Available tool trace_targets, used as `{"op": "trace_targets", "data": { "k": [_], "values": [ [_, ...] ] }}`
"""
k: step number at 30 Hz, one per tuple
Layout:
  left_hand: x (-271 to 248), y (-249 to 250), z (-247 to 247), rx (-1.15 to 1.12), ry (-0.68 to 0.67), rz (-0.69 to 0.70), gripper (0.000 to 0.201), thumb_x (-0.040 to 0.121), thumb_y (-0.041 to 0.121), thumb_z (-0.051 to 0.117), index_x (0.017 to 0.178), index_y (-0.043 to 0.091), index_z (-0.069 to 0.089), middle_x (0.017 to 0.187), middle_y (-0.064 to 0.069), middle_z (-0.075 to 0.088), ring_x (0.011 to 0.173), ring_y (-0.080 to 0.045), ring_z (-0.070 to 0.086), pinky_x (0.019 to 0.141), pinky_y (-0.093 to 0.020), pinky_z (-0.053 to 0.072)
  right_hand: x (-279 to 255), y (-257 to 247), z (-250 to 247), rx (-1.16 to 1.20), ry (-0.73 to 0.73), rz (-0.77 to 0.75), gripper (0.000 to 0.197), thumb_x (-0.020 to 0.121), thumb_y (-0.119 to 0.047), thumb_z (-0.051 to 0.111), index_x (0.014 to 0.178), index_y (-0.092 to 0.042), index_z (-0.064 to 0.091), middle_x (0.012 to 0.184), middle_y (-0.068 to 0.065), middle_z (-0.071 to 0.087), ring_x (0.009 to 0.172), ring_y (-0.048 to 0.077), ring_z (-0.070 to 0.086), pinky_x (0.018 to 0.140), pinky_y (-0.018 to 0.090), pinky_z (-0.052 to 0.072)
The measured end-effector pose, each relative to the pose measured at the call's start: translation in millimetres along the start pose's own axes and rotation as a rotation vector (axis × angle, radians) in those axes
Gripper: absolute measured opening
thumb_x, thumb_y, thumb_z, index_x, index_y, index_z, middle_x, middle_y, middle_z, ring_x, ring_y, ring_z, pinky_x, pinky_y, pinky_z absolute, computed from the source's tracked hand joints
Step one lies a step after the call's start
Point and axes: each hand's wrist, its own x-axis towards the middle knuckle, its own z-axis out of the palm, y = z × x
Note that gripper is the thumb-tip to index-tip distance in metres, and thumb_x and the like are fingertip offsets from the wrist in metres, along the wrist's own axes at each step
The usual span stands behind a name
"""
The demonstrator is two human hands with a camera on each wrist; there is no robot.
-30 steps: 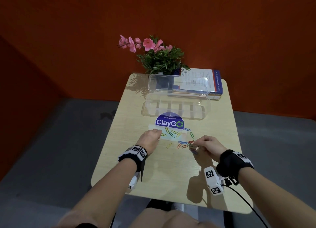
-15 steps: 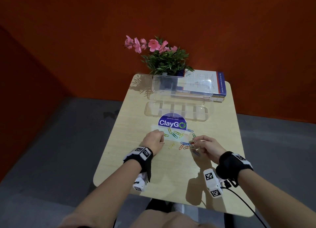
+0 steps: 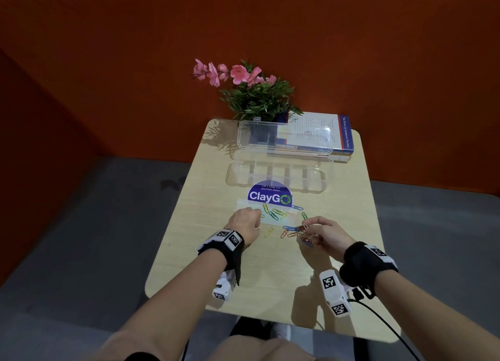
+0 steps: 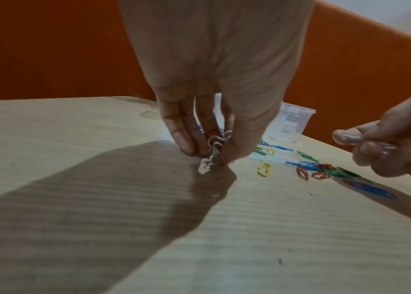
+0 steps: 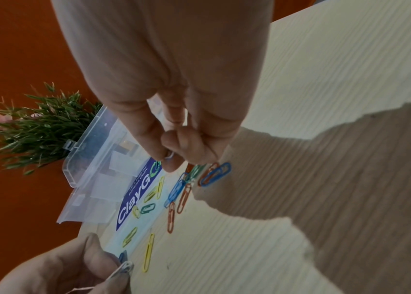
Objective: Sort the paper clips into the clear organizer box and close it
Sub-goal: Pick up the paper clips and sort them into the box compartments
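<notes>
Paper clips [image 3: 281,220] in several colours are lying scattered mid-table, between the hands, near the clear organizer box [image 3: 278,176], which is sitting open with its long axis running left to right and its lid [image 3: 284,140] standing up on the far side. The wooden table [image 3: 216,252] is standing against an orange wall [image 3: 108,63]. The left hand [image 4: 211,111] is pinching several pale clips [image 4: 214,149] between thumb and fingers. The right hand [image 5: 171,127] is pinching one clip, mostly hidden by fingertips.
</notes>
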Motion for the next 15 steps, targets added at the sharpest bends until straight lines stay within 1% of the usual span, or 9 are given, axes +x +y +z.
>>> {"op": "trace_targets", "data": {
  "k": [2, 4, 5, 7, 8, 9, 11, 13, 15],
  "values": [
    [-1.2, 0.9, -0.5, -0.012, -0.008, 0.003, 0.018, 0.079, -0.002, 0.049, 0.077, 0.016, 0.045, 0.101, -0.012, 0.059, 0.094, -0.031, 0.057, 0.079, -0.038, 0.047, 0.7, 0.8, 1.1, -0.006, -0.002, 0.007, 0.022, 0.084, 0.009, 0.050, 0.077, -0.011, 0.058, 0.067, 0.011, 0.056, 0.030, 0.004, 0.042, 0.034, 0.014, 0.029],
    [-3.1, 2.0, 2.2, -0.035, 0.019, 0.001, 0.019, 0.080, -0.004, 0.047, 0.076, 0.014, 0.044, 0.101, -0.012, 0.055, 0.092, -0.031, 0.056, 0.078, -0.039, 0.047, 2.1, 1.1, 2.7, 0.002, 0.005, 0.010, 0.022, 0.084, 0.009, 0.049, 0.077, -0.010, 0.057, 0.066, 0.011, 0.053, 0.030, 0.004, 0.043, 0.034, 0.013, 0.029],
    [-3.4, 2.0, 3.8, -0.060, 0.026, -0.004, 0.021, 0.080, -0.005, 0.047, 0.073, 0.014, 0.043, 0.099, -0.011, 0.053, 0.090, -0.031, 0.055, 0.078, -0.040, 0.049, 3.0, 0.8, 3.7, 0.019, 0.012, 0.012, 0.021, 0.085, 0.008, 0.048, 0.077, -0.009, 0.056, 0.066, 0.010, 0.050, 0.030, 0.005, 0.043, 0.034, 0.012, 0.029],
    [-2.6, 0.6, 4.0, -0.132, 0.049, -0.027, 0.030, 0.078, -0.004, 0.048, 0.062, 0.020, 0.040, 0.091, -0.004, 0.050, 0.085, -0.026, 0.055, 0.077, -0.040, 0.052, 4.0, -1.7, 6.6, 0.073, 0.028, 0.026, 0.016, 0.087, 0.004, 0.045, 0.078, -0.006, 0.052, 0.066, 0.010, 0.046, 0.030, 0.008, 0.044, 0.033, 0.012, 0.032],
    [-1.1, 0.5, 1.5, -0.196, 0.075, -0.060, 0.035, 0.078, -0.003, 0.050, 0.058, 0.024, 0.039, 0.086, -0.001, 0.052, 0.080, -0.024, 0.055, 0.074, -0.038, 0.053, 4.6, -2.7, 7.5, 0.100, 0.031, 0.042, 0.015, 0.088, 0.002, 0.043, 0.078, -0.005, 0.050, 0.064, 0.010, 0.044, 0.030, 0.009, 0.044, 0.033, 0.012, 0.031],
    [0.9, 1.2, -4.2, -0.286, 0.110, -0.108, 0.035, 0.078, -0.002, 0.052, 0.057, 0.024, 0.042, 0.080, 0.000, 0.056, 0.075, -0.021, 0.056, 0.071, -0.036, 0.053, 5.9, -3.0, 7.8, 0.128, 0.025, 0.062, 0.016, 0.088, 0.001, 0.039, 0.076, -0.004, 0.047, 0.063, 0.009, 0.042, 0.031, 0.011, 0.044, 0.032, 0.013, 0.030],
    [10.0, 2.0, -22.1, -0.468, 0.223, -0.198, 0.031, 0.080, -0.003, 0.059, 0.060, 0.020, 0.052, 0.073, -0.002, 0.061, 0.070, -0.021, 0.057, 0.069, -0.033, 0.054, 8.3, -3.0, 7.7, 0.185, 0.011, 0.094, 0.018, 0.087, 0.000, 0.035, 0.072, -0.005, 0.044, 0.061, 0.009, 0.039, 0.034, 0.014, 0.041, 0.030, 0.017, 0.028],
    [24.5, 0.0, -47.8, -0.641, 0.308, -0.272, 0.026, 0.080, -0.004, 0.066, 0.065, 0.015, 0.057, 0.077, -0.006, 0.064, 0.072, -0.022, 0.059, 0.075, -0.032, 0.054, 9.3, -2.4, 5.5, 0.196, 0.020, 0.096, 0.020, 0.087, 0.001, 0.033, 0.072, -0.004, 0.045, 0.061, 0.011, 0.041, 0.041, 0.016, 0.038, 0.029, 0.019, 0.029],
    [41.8, -5.4, -74.2, -0.794, 0.339, -0.330, 0.026, 0.080, -0.005, 0.069, 0.067, 0.014, 0.057, 0.081, -0.008, 0.066, 0.071, -0.022, 0.062, 0.076, -0.032, 0.056, 8.4, -2.1, 3.2, 0.174, 0.020, 0.088, 0.020, 0.086, 0.002, 0.035, 0.072, -0.002, 0.049, 0.061, 0.012, 0.044, 0.044, 0.017, 0.038, 0.031, 0.020, 0.032]
  ]
}}
